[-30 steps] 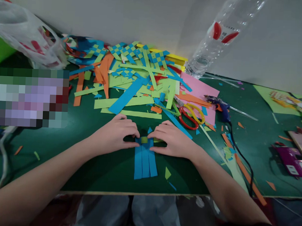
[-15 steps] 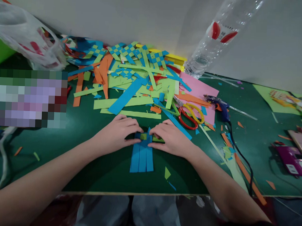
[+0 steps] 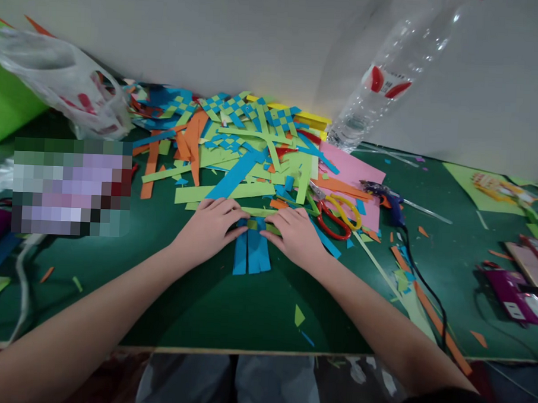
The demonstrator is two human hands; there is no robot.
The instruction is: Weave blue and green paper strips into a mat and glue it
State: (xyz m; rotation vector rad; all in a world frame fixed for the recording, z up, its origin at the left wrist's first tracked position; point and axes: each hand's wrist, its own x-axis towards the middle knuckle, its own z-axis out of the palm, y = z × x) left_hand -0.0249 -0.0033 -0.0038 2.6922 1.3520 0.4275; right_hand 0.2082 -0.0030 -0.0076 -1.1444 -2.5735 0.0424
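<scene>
A piece of blue paper point(image 3: 252, 257) cut into strips lies on the green tabletop, its strips pointing down toward me. A light green paper strip point(image 3: 273, 229) crosses it near the top, passing over and under the blue strips. My left hand point(image 3: 212, 226) pinches the upper left edge of the blue paper between thumb and fingers. On the other side, my right hand point(image 3: 297, 233) has thumb and fingers closed at the upper right edge, where the green strip comes out. Fingertips partly hide the top of the weave.
Behind the hands is a heap of paper strips with woven blue-green pieces point(image 3: 235, 107). Scissors point(image 3: 335, 216), a glue gun point(image 3: 387, 201) and its cable lie right. A plastic bottle point(image 3: 381, 87) leans on the wall; a plastic bag point(image 3: 86, 92) stands left.
Both hands and the blue paper have shifted away from me, up toward the heap. The blue strips look slightly more spread. The head view has tilted a little.
</scene>
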